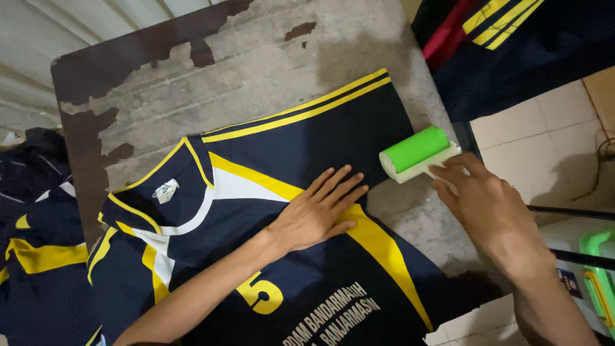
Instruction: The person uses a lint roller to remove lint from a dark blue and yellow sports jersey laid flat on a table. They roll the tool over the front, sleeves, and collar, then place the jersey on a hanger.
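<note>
Green lint roller (415, 150) sits at the jersey's (307, 256) sleeve edge, on the worn table (256, 70), long axis running diagonally, up to the right. Right hand (490, 211) grips its white handle from below-right, fingers curled closed round it, so the roller lies up-left of that hand. Left hand (317, 211) lies flat and open on the navy-and-yellow jersey, holding nothing, just left of the roller. Right hand is nearer.

One camera only, worn on the person's head, looking steeply down at the table (256, 70) from close by. Tiled floor (544, 141) shows at the right of the frame.
</note>
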